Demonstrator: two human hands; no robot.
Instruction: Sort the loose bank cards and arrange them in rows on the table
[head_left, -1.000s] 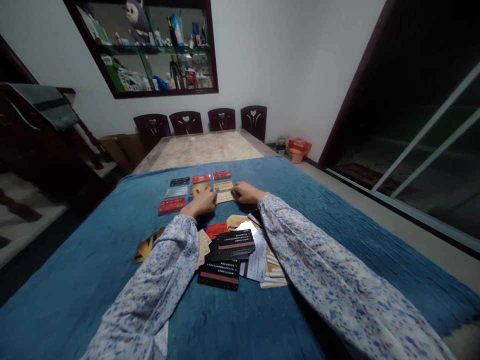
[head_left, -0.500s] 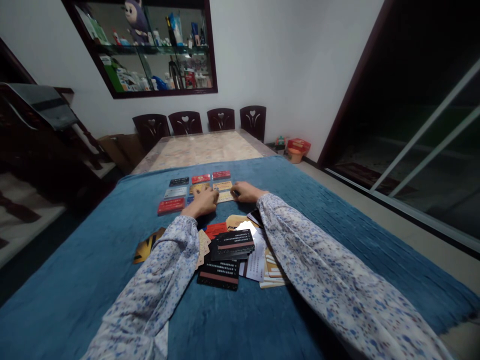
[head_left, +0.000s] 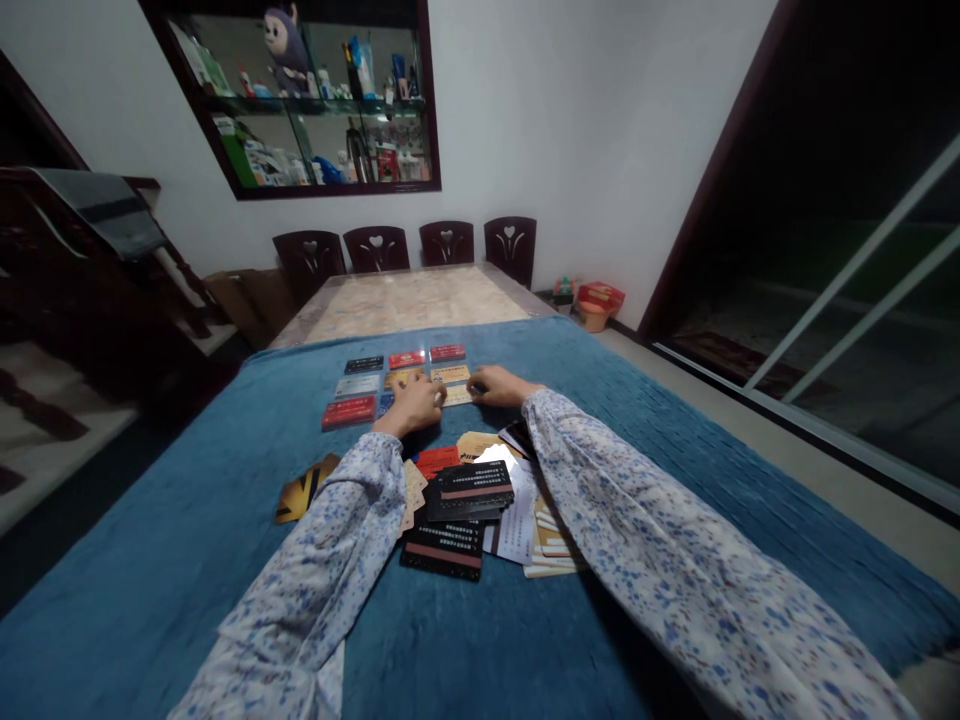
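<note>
Small cards lie in rows on a blue blanket [head_left: 187,520]: a red card [head_left: 349,411] at the near left, a grey one [head_left: 358,384], a black one [head_left: 364,364] and two red ones [head_left: 406,359] at the far row. My left hand [head_left: 411,404] and my right hand [head_left: 498,385] rest curled on either side of a pale yellow card [head_left: 456,395] at the right of the near row, fingertips touching it. A loose heap of cards [head_left: 472,500], black, red and cream, lies between my forearms.
A gold card [head_left: 304,488] lies apart at the left of the heap. Beyond the blanket is a marble-topped table [head_left: 405,298] with several dark chairs [head_left: 375,247]. A glass wall cabinet [head_left: 315,95] hangs behind. A sliding glass door [head_left: 862,270] is at right.
Only the view has shifted slightly; both hands stay on the pale yellow card in the same place.
</note>
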